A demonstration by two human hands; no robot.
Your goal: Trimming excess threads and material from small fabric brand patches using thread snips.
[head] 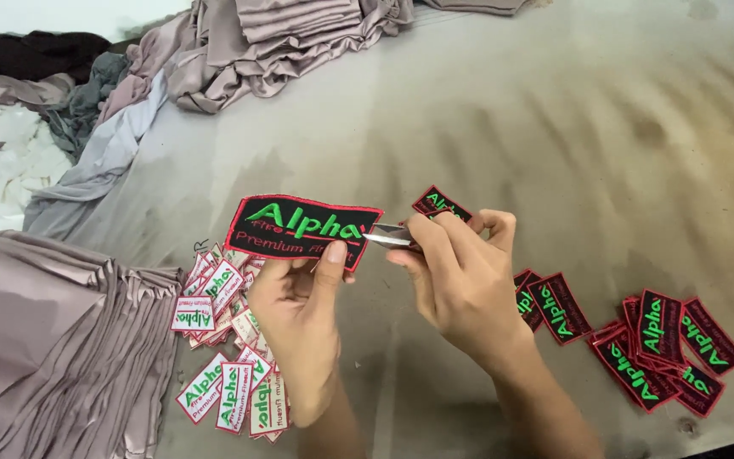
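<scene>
Left hand (299,314) has its grip pinching the black embroidered patch (303,228) above the counter (554,127). Right hand (460,272) has its grip closed on small snips (388,235) at the patch's right edge. Judged partway: black patches (664,348) lie right, white patches (231,374) left.

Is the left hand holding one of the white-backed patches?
No, the left hand holds a black patch with a red border; the white patches lie on the table beneath it.
</scene>
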